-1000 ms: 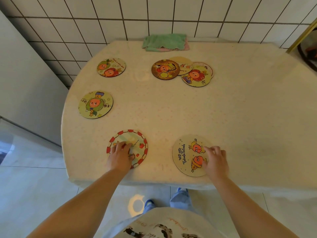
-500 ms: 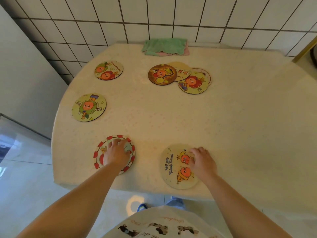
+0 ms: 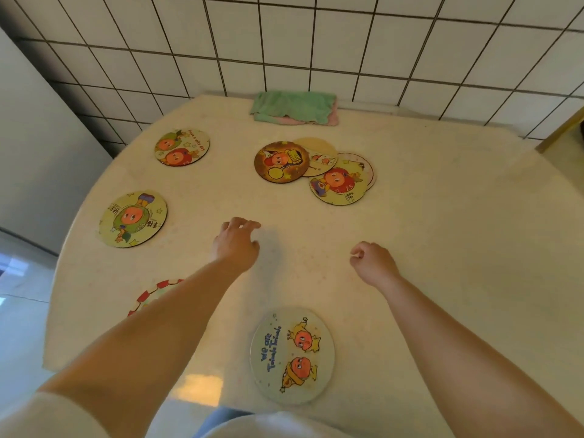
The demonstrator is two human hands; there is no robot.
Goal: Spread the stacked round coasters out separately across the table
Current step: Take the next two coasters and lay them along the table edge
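Several round cartoon coasters lie on the cream table (image 3: 426,235). A loose overlapping pile sits at the far middle: a brown coaster (image 3: 281,161), a pale one (image 3: 320,153) beneath it, a yellow-green one (image 3: 339,184) over a pink-rimmed one (image 3: 368,164). Lying apart are a coaster at far left (image 3: 182,147), a green one at left (image 3: 132,219), a red-checked one (image 3: 155,295) half hidden by my left forearm, and a pale blue one (image 3: 292,355) near the front edge. My left hand (image 3: 237,245) hovers mid-table, fingers loosely apart, holding nothing. My right hand (image 3: 373,262) is loosely curled, empty.
A folded green and pink cloth (image 3: 295,108) lies at the table's back edge against the tiled wall (image 3: 316,42). A grey panel (image 3: 38,137) stands at left beside the table. The right half of the table has no coasters on it.
Both hands have let go of the red-checked and pale blue coasters near the front edge and moved forward to mid-table, towards the pile. The view has tilted closer.
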